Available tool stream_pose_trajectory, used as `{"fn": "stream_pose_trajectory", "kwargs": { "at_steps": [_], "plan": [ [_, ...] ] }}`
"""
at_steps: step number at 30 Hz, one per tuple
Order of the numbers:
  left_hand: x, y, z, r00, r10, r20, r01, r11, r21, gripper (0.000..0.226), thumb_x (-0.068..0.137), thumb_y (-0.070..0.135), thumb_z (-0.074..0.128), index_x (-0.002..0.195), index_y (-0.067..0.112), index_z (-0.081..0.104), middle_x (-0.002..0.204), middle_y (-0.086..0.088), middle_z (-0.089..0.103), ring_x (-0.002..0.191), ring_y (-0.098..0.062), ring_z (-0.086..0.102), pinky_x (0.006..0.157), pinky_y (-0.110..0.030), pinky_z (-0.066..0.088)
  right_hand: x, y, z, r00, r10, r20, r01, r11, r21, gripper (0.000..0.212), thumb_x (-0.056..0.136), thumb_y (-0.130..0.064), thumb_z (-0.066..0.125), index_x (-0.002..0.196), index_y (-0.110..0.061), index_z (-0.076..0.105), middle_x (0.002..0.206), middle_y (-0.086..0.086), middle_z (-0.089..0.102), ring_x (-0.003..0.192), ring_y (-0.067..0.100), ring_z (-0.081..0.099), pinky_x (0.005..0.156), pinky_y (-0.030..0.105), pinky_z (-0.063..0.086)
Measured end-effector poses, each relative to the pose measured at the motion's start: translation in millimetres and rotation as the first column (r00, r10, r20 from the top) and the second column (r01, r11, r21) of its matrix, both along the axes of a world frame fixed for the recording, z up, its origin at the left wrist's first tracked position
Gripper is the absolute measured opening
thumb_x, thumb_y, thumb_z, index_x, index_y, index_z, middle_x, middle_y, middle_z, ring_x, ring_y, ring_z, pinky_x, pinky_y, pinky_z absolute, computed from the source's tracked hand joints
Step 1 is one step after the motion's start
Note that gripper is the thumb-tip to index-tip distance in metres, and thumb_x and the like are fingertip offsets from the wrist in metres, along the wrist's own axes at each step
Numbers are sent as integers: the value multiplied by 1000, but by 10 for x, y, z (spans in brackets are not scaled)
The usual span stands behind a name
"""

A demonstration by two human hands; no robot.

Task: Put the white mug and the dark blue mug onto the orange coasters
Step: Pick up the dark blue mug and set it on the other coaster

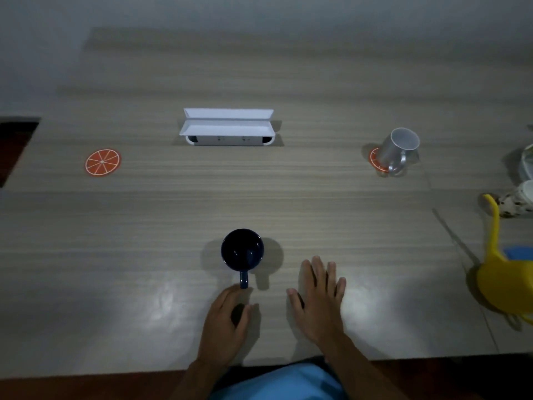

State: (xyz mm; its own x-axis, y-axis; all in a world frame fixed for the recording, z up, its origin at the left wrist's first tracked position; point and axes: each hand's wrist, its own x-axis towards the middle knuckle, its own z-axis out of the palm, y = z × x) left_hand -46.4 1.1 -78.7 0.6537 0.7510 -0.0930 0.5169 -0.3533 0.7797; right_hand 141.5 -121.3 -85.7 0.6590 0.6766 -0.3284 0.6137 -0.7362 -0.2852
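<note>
The dark blue mug (242, 251) stands upright on the table in front of me, its handle pointing toward me. My left hand (227, 319) lies just behind that handle, fingers curled, its fingertips close to the handle but not gripping it. My right hand (320, 293) rests flat on the table to the right of the mug, fingers spread and holding nothing. The white mug (399, 150) stands at the far right on an orange coaster (375, 161), which it mostly covers. A second orange coaster (103, 162), printed like an orange slice, lies bare at the far left.
A white cable box with an open lid (227, 127) sits in the wooden table (173, 215) at the middle back. At the right edge are a yellow cloth-like object (501, 281), a spotted cup (516, 202) and a glass item (527, 163).
</note>
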Motion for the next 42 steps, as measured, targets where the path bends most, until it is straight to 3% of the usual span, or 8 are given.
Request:
{"fn": "stream_pose_trajectory", "kwargs": {
  "at_steps": [5, 13, 15, 20, 25, 30, 36, 42],
  "plan": [
    [84, 163, 224, 973, 201, 110, -164, 947, -276, 37, 91, 30, 74, 125, 30, 61, 123, 14, 65, 115, 5, 58, 95, -21, 50, -15, 9, 24, 1000, -16, -11, 16, 1000, -13, 75, 102, -59, 27, 164, -26, 1, 175, 0, -8, 159, 30, -18, 127, 59, -8],
    [157, 276, 414, 952, 217, 215, -145, 941, -307, 14, 88, 21, 78, 95, 27, 68, 98, 7, 69, 91, -10, 66, 79, -38, 56, -183, 87, 27, 1000, -17, -23, 18, 999, 28, 76, 102, -57, 32, 165, -23, 6, 175, 3, -5, 160, 25, -17, 128, 57, -8],
    [153, 312, 421, 961, 178, 211, -98, 935, -340, 6, 93, 20, 72, 93, 25, 72, 96, 4, 71, 89, -9, 67, 78, -32, 54, -236, 103, 23, 1000, -12, -16, 12, 1000, 23, 76, 102, -57, 31, 165, -23, 5, 175, 3, -6, 159, 25, -18, 128, 57, -9],
    [107, 359, 455, 970, 107, 219, 1, 896, -444, 18, 101, 17, 59, 98, 19, 76, 94, -1, 76, 90, -8, 69, 79, -18, 51, -348, 160, 5, 999, -40, -7, 40, 999, 16, 77, 101, -59, 32, 165, -23, 7, 175, 2, -5, 160, 25, -16, 128, 56, -6],
    [-54, 567, 420, 951, 197, 237, -49, 856, -515, 24, 104, 17, 53, 94, 9, 73, 96, -19, 74, 92, -32, 68, 80, -42, 55, -494, 266, -3, 997, -72, -24, 72, 997, 22, 78, 100, -59, 36, 164, -24, 9, 175, 1, -3, 160, 25, -16, 128, 56, -8],
    [-273, 809, 456, 906, 316, 283, -99, 806, -584, 25, 105, 12, 50, 91, 7, 71, 100, -19, 73, 100, -30, 70, 72, -25, 57, -648, 575, 38, 1000, 5, -5, -5, 1000, 16, 75, 101, -58, 35, 164, -25, 13, 175, 1, 0, 161, 24, -12, 129, 56, -4],
    [-673, 1261, 460, 830, 475, 294, -220, 762, -609, 25, 104, 13, 50, 101, -1, 71, 102, -14, 75, 96, -17, 72, 70, -27, 60, -1002, 1280, 73, 981, 196, 7, -196, 980, 24, 76, 101, -60, 32, 164, -26, 10, 175, 2, -2, 161, 25, -13, 128, 57, -6],
    [-1036, 1814, 407, 744, 599, 295, -341, 721, -603, 23, 104, 18, 52, 100, 15, 75, 103, -8, 77, 101, -21, 73, 75, -34, 63, -1328, 2093, 8, 961, 273, 50, -275, 960, 52, 80, 96, -68, 22, 164, -26, 12, 175, 5, 1, 160, 30, -12, 127, 62, -4]
  ]
}}
